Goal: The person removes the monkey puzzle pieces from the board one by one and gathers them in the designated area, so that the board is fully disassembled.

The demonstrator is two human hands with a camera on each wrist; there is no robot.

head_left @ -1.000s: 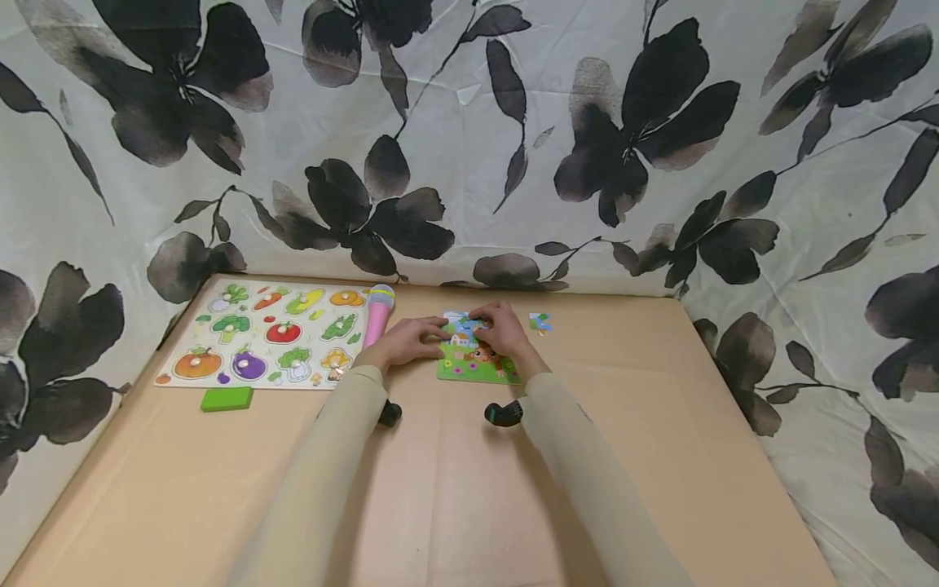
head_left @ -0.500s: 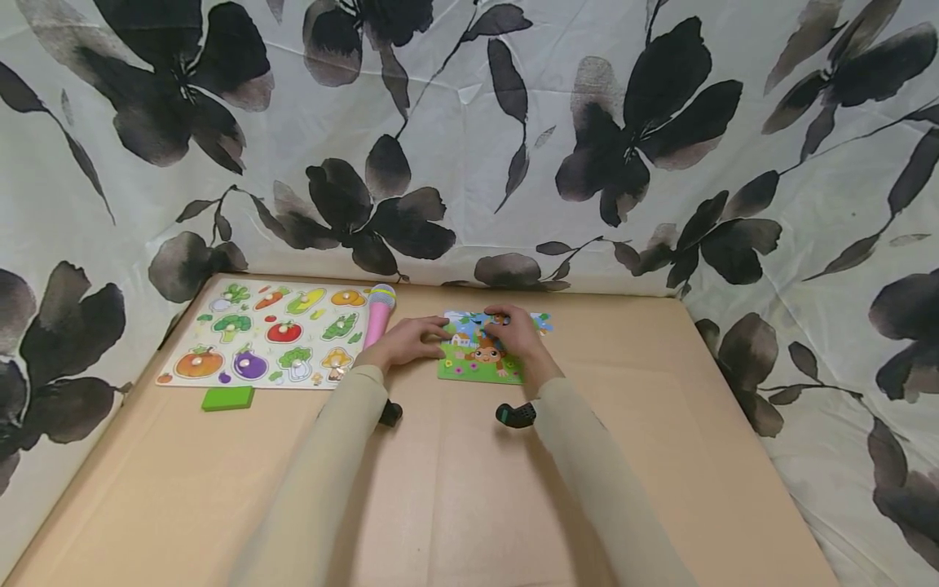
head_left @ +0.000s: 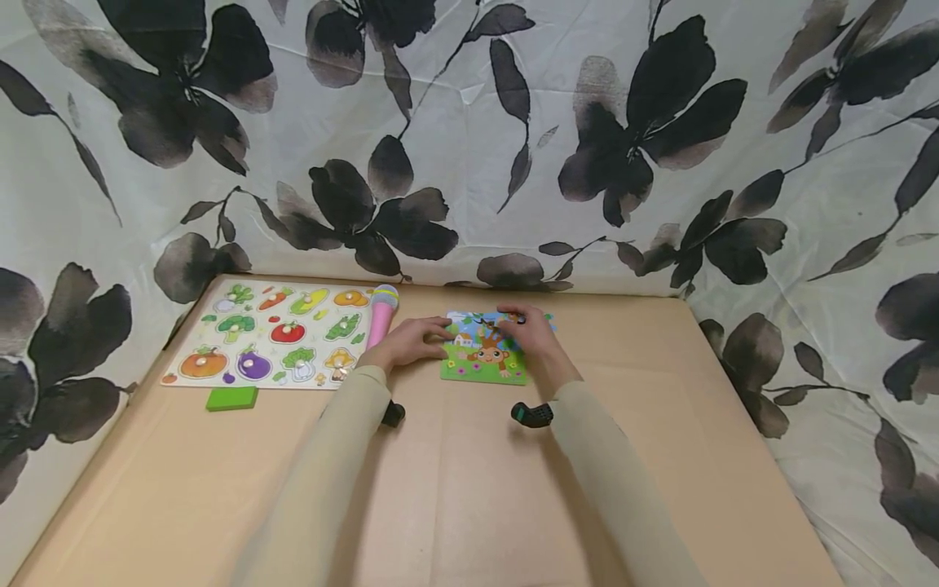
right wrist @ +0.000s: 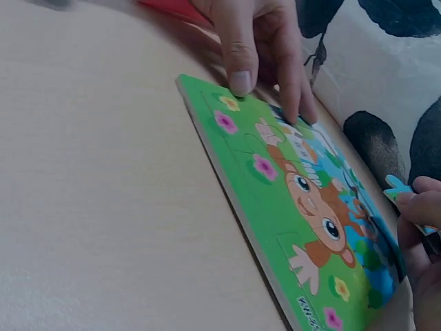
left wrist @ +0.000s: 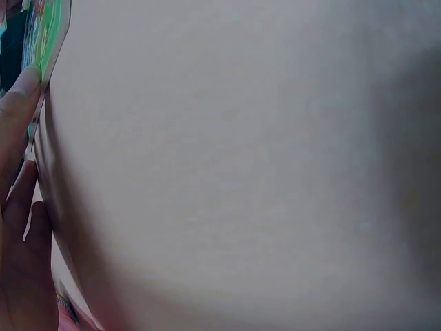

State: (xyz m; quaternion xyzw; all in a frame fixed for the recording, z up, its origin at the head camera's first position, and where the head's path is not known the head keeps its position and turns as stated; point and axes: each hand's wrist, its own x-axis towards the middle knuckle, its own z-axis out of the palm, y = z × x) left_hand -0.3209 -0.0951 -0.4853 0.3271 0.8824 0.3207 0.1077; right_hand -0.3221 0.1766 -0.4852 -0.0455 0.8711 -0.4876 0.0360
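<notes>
A square jigsaw puzzle (head_left: 477, 371) with a brown monkey on green and blue lies flat on the table. My left hand (head_left: 414, 342) rests at its left side, thumb (right wrist: 241, 76) on the edge and fingers extended along the side. Over the puzzle's upper right corner, my right hand (head_left: 531, 330) pinches a small puzzle piece (right wrist: 393, 185), blue and green, between thumb and fingertips. A second bit of blue and green, a loose piece (head_left: 553, 320), shows just past the right hand, mostly hidden by it.
Left of the hands lies a white vegetable board (head_left: 264, 334), with a pink toy microphone (head_left: 381, 314) along its right edge. A green block (head_left: 231, 399) sits just in front of the board. Behind the table (head_left: 455, 473) hangs a floral curtain (head_left: 469, 204).
My right hand has slid to the right, from the puzzle's upper middle to its upper right corner, uncovering the monkey and covering most of the loose piece. The left hand stays put.
</notes>
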